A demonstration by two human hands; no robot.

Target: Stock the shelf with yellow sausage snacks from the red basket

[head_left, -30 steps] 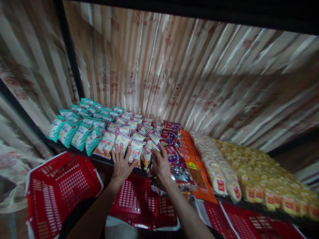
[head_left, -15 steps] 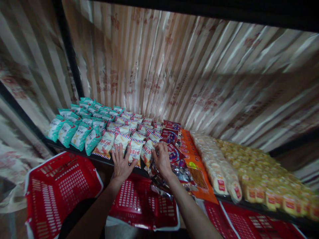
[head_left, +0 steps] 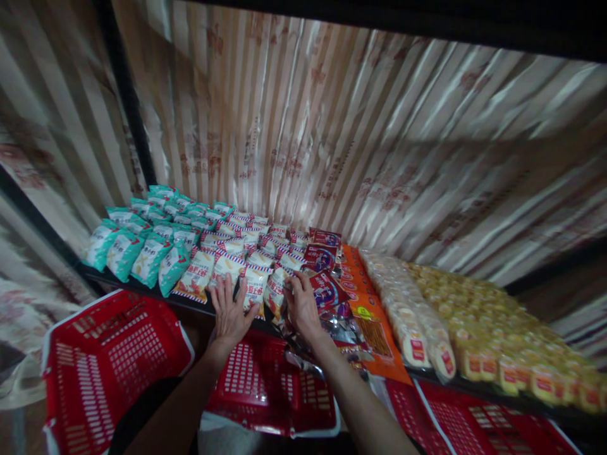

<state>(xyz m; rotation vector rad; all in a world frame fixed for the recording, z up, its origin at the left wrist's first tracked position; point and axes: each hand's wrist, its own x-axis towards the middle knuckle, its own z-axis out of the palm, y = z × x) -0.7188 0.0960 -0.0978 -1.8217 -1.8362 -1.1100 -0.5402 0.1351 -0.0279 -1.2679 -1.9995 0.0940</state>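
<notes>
My left hand (head_left: 231, 309) lies with its fingers spread over the front row of white snack bags (head_left: 256, 287), which have striped tops and red print. At the right end of that row, my right hand (head_left: 302, 308) has bent fingers closed at the edge of a tilted white snack bag (head_left: 275, 292). Its fingertips are partly hidden. Purple-red packets (head_left: 327, 291) lie just right of that hand, and crumpled shiny dark packets (head_left: 344, 332) lie beside its wrist. Teal snack bags (head_left: 154, 258) stand in rows to the left.
Below the shelf are a red basket (head_left: 184, 335) at left, another red basket (head_left: 279, 426) in the middle, and more at right. Orange packs (head_left: 386, 363), pale round wrapped cakes (head_left: 412, 347) and yellow wrapped cakes (head_left: 507, 373) fill the right. Striped sheeting (head_left: 294, 126) hangs behind.
My right hand has shifted slightly left, its fingers still at the edge of the end bag. My left hand stays spread on the front bags. The view has moved a little.
</notes>
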